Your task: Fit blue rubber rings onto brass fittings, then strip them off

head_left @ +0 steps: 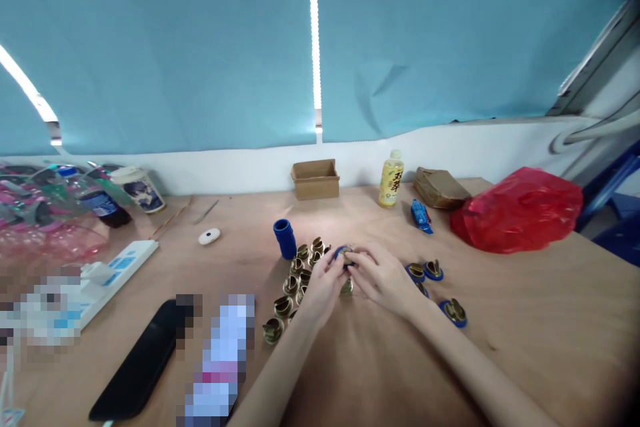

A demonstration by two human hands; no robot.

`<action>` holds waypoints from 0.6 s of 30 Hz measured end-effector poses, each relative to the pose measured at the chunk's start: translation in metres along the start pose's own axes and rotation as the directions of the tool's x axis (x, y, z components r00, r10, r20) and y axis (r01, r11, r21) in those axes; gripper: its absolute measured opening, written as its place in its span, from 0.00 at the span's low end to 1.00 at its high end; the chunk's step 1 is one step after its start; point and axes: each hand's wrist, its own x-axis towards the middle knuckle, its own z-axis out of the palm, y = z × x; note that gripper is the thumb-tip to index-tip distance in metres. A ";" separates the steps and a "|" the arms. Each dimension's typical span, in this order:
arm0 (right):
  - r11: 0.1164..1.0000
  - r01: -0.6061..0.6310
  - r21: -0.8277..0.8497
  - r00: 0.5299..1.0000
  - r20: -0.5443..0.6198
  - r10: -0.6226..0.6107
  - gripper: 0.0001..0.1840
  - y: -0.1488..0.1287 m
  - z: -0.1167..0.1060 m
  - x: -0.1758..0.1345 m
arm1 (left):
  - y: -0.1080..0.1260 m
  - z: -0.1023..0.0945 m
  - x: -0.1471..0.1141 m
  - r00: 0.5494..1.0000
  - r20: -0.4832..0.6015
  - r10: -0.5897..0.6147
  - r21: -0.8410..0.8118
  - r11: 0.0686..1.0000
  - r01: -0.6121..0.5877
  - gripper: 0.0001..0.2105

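Note:
Between the fingertips of both my hands is a small round brass-coloured metal piece with a blue ring [344,251]. My left hand [323,287] pinches its left side, and my right hand [380,278] closes on it from the right, partly hiding it. Around and left of my left hand stand several brass-coloured metal pieces [283,307] with upright tabs, none showing a blue ring. To the right of my right hand lie several similar pieces with blue rings [454,312]. Behind the left group stands a blue ribbed cylinder [285,239], perhaps stacked rings.
At the back are a cardboard box [315,180], a yellow-labelled bottle [391,179], a blue wrapper [421,215] and a red plastic bag [517,210]. A black phone-like slab [143,360], a power strip [120,277] and a cola bottle [103,203] lie leftward.

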 end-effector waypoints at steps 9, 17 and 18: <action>0.916 -0.236 0.326 0.955 -0.100 0.281 0.14 0.000 0.021 -0.014 | -0.008 -0.016 -0.004 0.986 0.057 0.158 0.415 0.894 -0.168 0.19; 0.890 -0.278 0.362 0.923 -0.157 0.352 0.08 0.002 0.027 -0.016 | -0.001 -0.012 -0.009 0.984 0.154 0.085 0.365 0.921 -0.136 0.23; 0.893 -0.278 0.354 0.922 -0.162 0.352 0.08 0.001 0.027 -0.016 | -0.001 -0.012 -0.009 0.983 0.166 0.079 0.354 0.925 -0.134 0.23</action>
